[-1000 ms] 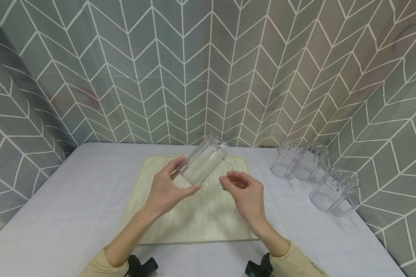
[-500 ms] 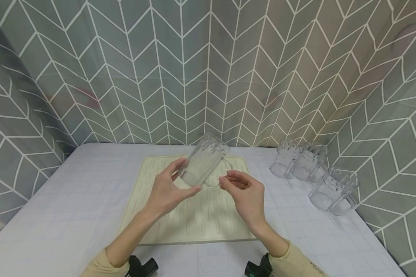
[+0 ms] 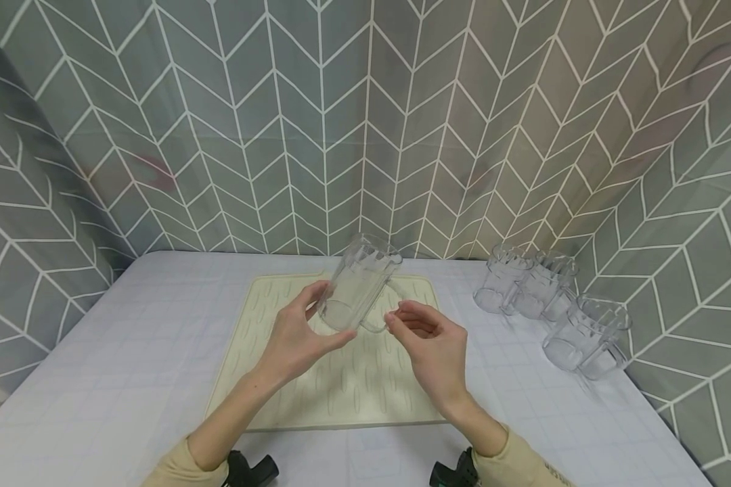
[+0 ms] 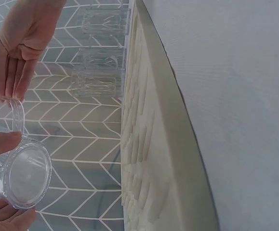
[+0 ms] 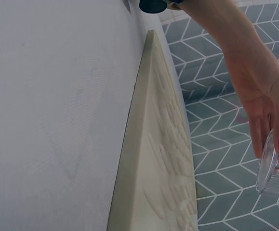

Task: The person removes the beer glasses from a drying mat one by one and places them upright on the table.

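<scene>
Above the pale mat [image 3: 329,399], a clear ribbed mug [image 3: 356,284] is held tilted, its mouth up and to the right. My left hand [image 3: 298,331] grips it low near the base, thumb on the near side and fingers on the far side. At the mug's handle [image 3: 374,327], my right hand [image 3: 432,352] pinches the lower bend with thumb and curled fingers. The left wrist view shows the round base [image 4: 29,174] facing the camera. In the right wrist view, my left hand [image 5: 262,86] spans the mug's bottom end [image 5: 269,168].
On the right of the white-covered table [image 3: 97,379] stand three more clear mugs: one at the back [image 3: 499,277], one beside it [image 3: 542,284], and one closer [image 3: 585,335]. A patterned curtain [image 3: 341,135] hangs behind and at both sides.
The mug has turned slightly in my hands and stands a little more upright, its handle swung round a bit. Both hands stay almost where they were.
</scene>
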### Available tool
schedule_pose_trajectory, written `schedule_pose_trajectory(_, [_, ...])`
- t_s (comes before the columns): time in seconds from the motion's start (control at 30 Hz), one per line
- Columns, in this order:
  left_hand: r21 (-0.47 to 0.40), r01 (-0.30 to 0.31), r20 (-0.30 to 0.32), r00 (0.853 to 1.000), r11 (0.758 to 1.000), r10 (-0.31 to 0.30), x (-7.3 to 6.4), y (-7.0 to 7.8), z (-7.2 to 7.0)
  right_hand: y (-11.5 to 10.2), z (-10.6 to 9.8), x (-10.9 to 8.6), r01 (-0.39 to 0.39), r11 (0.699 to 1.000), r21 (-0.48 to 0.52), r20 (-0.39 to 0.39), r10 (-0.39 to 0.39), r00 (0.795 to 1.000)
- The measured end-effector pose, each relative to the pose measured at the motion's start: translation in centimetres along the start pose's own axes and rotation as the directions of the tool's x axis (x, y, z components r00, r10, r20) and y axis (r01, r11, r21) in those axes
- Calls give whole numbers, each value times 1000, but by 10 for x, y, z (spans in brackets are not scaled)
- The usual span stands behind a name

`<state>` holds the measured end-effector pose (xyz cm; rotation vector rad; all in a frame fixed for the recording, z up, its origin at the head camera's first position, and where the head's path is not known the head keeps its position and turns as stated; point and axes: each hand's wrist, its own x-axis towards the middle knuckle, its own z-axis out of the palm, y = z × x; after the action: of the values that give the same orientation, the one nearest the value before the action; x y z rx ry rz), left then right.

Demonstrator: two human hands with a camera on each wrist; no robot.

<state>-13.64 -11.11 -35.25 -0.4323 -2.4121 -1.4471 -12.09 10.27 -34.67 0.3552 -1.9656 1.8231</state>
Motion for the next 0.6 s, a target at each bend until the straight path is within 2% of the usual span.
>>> schedule_pose_trajectory(0.13, [-5, 0, -6, 1000, 1000, -1, 0, 0, 0, 1, 1, 0, 129, 990, -57, 4, -129, 992])
schedule_pose_trajectory(0.23, [-5, 9, -10, 1000, 1000, -9, 0, 0, -1, 2, 1, -1, 244, 964, -103, 22, -243, 970])
schedule_pose_trajectory(0.3, [-4, 21, -7, 1000, 1000, -21, -1, 0, -1, 2, 2, -1, 295, 948, -116, 37, -293, 956])
schedule_pose_trajectory(0.6, [9, 44, 14, 999, 999, -44, -1, -1, -1, 3, 3, -3, 340, 932, -125, 57, -335, 940])
